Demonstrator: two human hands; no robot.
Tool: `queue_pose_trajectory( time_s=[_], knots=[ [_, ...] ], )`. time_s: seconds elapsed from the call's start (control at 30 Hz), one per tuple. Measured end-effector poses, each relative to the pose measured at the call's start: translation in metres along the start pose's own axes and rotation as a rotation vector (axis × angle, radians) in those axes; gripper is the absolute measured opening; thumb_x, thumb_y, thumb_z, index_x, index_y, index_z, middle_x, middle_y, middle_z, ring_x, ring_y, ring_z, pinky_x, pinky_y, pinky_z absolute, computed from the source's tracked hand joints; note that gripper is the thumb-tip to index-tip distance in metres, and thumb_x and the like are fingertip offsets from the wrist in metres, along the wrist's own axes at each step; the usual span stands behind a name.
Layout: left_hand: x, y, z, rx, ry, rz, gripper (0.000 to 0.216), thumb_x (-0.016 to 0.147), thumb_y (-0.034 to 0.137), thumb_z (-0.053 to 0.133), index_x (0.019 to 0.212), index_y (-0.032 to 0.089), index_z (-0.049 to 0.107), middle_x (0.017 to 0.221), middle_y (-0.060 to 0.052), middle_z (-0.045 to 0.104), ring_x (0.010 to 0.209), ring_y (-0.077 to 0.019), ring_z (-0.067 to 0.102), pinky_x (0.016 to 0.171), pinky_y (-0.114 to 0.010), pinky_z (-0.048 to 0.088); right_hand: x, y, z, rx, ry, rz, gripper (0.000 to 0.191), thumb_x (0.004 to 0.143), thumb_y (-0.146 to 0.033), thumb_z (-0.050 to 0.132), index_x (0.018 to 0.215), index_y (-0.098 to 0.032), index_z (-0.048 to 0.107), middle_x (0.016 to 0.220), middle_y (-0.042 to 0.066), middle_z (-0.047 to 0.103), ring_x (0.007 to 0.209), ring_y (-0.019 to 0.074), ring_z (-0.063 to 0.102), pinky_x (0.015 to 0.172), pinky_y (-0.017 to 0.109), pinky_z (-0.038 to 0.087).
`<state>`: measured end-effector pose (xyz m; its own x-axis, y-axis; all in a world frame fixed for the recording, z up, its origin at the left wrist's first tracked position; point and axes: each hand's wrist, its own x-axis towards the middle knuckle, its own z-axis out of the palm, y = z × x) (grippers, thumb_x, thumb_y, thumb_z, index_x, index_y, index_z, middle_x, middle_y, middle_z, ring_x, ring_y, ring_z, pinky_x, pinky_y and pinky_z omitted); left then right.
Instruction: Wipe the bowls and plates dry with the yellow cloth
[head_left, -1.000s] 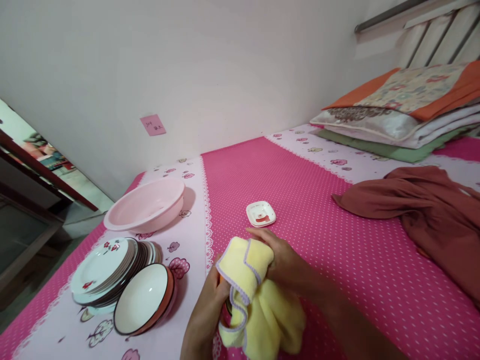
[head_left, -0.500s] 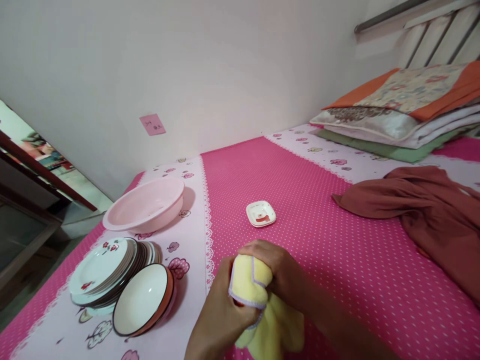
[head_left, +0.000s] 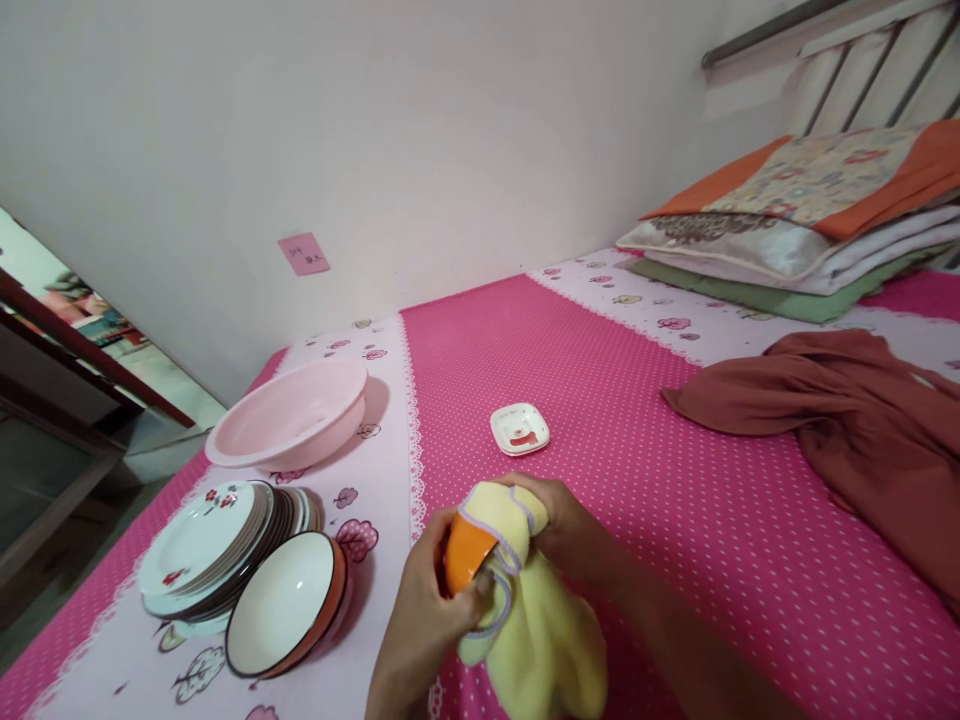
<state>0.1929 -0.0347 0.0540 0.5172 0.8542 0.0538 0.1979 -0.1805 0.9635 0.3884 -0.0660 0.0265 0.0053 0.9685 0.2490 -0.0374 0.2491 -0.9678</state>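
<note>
My left hand (head_left: 424, 625) grips a small orange dish (head_left: 465, 553), of which only part of the outer side shows. My right hand (head_left: 562, 525) presses a yellow cloth (head_left: 536, 625) with a purple edge over the dish's far side; the cloth hangs down below both hands. Both hands are closed, low in the middle of the view, above the pink dotted bed sheet (head_left: 600, 380). A small square white dish (head_left: 520, 428) with a red mark lies on the sheet just beyond my hands.
At the left stand a stack of flowered plates (head_left: 206, 535), an orange-rimmed bowl stack (head_left: 285, 600) and a pink basin (head_left: 289, 412). A brown garment (head_left: 840, 410) lies at the right, folded bedding (head_left: 802, 230) behind it. The bed's left edge drops to the floor.
The cloth has shifted round the dish: the orange side, hidden under the cloth earlier, now shows by my left fingers. Both hands stay in about the same place.
</note>
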Motion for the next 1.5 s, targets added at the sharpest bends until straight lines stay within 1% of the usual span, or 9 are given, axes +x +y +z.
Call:
queue_pose_trajectory(
  time_s=[0.23,0.37,0.53,0.67,0.8,1.07,1.23,1.37,1.5],
  knots=[
    [0.000,-0.001,0.002,-0.091,-0.055,-0.026,0.054,0.078,0.039,0.073,0.127,0.019,0.059,0.117,-0.009,0.071,0.108,-0.0297,0.065,0.095,-0.037,0.050,0.001,0.012,-0.001,0.116,0.062,0.007,0.037,0.069,-0.007,0.060,0.101,-0.019,0.074,0.094,0.001,0.076,0.087,0.0208,0.068,0.078,0.032,0.054],
    [-0.005,0.008,0.006,-0.049,-0.079,-0.092,0.058,0.078,0.033,0.073,0.132,0.020,0.057,0.122,-0.009,0.070,0.110,-0.0281,0.066,0.098,-0.037,0.050,0.000,0.015,-0.003,0.070,0.084,0.018,0.030,0.067,-0.008,0.058,0.092,-0.018,0.072,0.088,0.000,0.075,0.081,0.0200,0.067,0.074,0.031,0.054],
    [-0.003,0.007,0.013,-0.018,0.008,-0.130,0.061,0.078,0.030,0.074,0.136,0.019,0.058,0.126,-0.013,0.071,0.114,-0.0310,0.067,0.097,-0.041,0.052,0.001,0.016,-0.001,-0.160,0.081,-0.024,0.034,0.071,-0.008,0.055,0.097,-0.019,0.074,0.095,0.003,0.076,0.087,0.0207,0.068,0.080,0.031,0.053],
    [0.003,0.007,0.021,0.038,0.093,-0.109,0.057,0.070,0.025,0.079,0.124,0.017,0.065,0.118,-0.012,0.073,0.109,-0.0315,0.068,0.095,-0.042,0.053,0.000,0.014,0.006,-0.351,0.025,-0.145,0.040,0.074,-0.007,0.057,0.107,-0.022,0.074,0.100,0.004,0.073,0.093,0.0218,0.066,0.084,0.032,0.050],
    [0.004,0.008,0.026,0.054,0.247,-0.058,0.084,0.061,0.029,0.088,0.139,0.016,0.058,0.115,-0.011,0.072,0.099,-0.0296,0.069,0.087,-0.040,0.055,-0.001,0.013,0.009,-0.401,0.016,-0.222,0.046,0.077,-0.006,0.060,0.117,-0.023,0.072,0.103,0.004,0.072,0.094,0.0221,0.066,0.083,0.032,0.050],
    [-0.002,0.014,0.021,0.102,0.348,0.026,0.087,0.064,0.034,0.091,0.145,0.023,0.059,0.118,-0.008,0.071,0.103,-0.0283,0.070,0.087,-0.035,0.056,0.001,0.000,0.012,-0.213,0.105,-0.198,0.045,0.075,-0.004,0.063,0.115,-0.022,0.074,0.105,0.003,0.075,0.096,0.0206,0.070,0.085,0.031,0.054],
    [-0.005,0.010,0.022,0.033,0.417,0.033,0.081,0.072,0.033,0.087,0.147,0.027,0.056,0.123,-0.007,0.069,0.109,-0.0270,0.069,0.091,-0.034,0.055,0.003,0.002,0.015,0.084,0.138,-0.083,0.040,0.071,-0.005,0.066,0.107,-0.020,0.075,0.100,0.003,0.078,0.088,0.0208,0.072,0.079,0.030,0.057],
    [-0.006,0.004,0.029,-0.094,0.539,0.119,0.072,0.076,0.030,0.083,0.143,0.025,0.059,0.121,-0.008,0.071,0.113,-0.0268,0.069,0.093,-0.034,0.057,0.010,0.015,0.020,0.373,0.144,0.006,0.016,0.083,-0.028,0.077,0.098,-0.021,0.075,0.091,0.003,0.078,0.086,0.0221,0.073,0.082,0.034,0.059],
    [-0.004,0.002,0.028,-0.093,0.531,0.149,0.067,0.078,0.034,0.083,0.141,0.026,0.061,0.123,-0.008,0.071,0.116,-0.0275,0.069,0.096,-0.035,0.057,0.015,0.029,0.020,0.489,0.157,0.078,0.024,0.092,-0.046,0.071,0.091,-0.022,0.074,0.090,0.004,0.077,0.084,0.0231,0.073,0.085,0.038,0.059]
  ],
)
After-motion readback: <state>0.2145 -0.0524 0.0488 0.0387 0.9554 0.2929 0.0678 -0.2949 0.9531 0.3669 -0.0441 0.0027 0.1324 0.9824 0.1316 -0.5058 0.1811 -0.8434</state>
